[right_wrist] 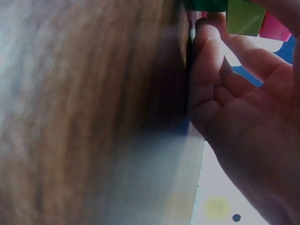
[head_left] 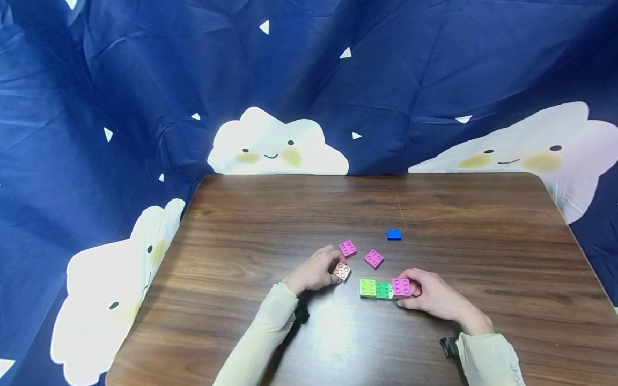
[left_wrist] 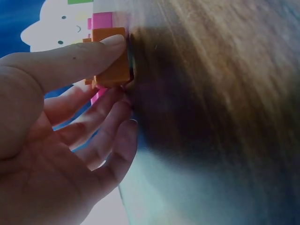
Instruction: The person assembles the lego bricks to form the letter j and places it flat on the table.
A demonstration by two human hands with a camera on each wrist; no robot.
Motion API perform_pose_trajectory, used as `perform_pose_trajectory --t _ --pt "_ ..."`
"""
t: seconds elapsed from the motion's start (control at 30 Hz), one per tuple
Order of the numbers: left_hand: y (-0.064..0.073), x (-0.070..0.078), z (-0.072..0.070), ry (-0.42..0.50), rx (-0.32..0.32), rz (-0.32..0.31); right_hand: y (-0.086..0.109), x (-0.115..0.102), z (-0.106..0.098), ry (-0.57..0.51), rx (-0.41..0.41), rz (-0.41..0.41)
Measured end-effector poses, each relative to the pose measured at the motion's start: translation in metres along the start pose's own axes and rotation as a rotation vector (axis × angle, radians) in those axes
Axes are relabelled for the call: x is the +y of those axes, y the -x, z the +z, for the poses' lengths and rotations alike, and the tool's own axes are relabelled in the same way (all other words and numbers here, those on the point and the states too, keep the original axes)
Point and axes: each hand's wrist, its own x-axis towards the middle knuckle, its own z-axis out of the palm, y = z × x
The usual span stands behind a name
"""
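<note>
Between thumb and fingers, my left hand (head_left: 315, 271) pinches an orange two-by-two toy brick (head_left: 342, 272), which looks pale from above; the left wrist view shows the thumb on its side (left_wrist: 110, 61). My right hand (head_left: 436, 297) grips the right end of a joined row of bricks. A pink brick (head_left: 401, 288) sits on that end, a green brick (head_left: 383, 290) in the middle and a lime brick (head_left: 368, 288) at the left. Seen from the right wrist, the fingers partly hide the row, with a lime side (right_wrist: 244, 18) showing at the top.
Just beyond my left fingertips lies a loose pink brick (head_left: 347, 248). Another pink brick (head_left: 374, 258) is to its right, and a blue brick (head_left: 394, 235) is farther back. All lie on the brown wooden table (head_left: 270, 214), backed by a blue cloth (head_left: 386, 80) with clouds.
</note>
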Motion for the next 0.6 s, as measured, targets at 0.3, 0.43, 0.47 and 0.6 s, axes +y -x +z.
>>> perform_pose_trajectory --t 0.3,0.43,0.47,0.6 --pt "0.0002 0.0002 -0.0041 0.018 0.026 0.01 0.0004 0.0006 0.0003 -0.005 0.003 -0.006" --pt "0.0008 0.0007 -0.0057 0.015 0.039 0.011 0.0005 0.0012 0.0008 -0.008 0.004 -0.005" --pt "0.0008 0.0009 -0.0061 0.014 0.042 0.011 0.0005 0.0013 0.001 -0.011 0.006 -0.005" --pt "0.0006 0.0021 -0.0074 0.029 0.043 -0.002 0.0005 0.0013 0.001 -0.017 0.008 -0.012"
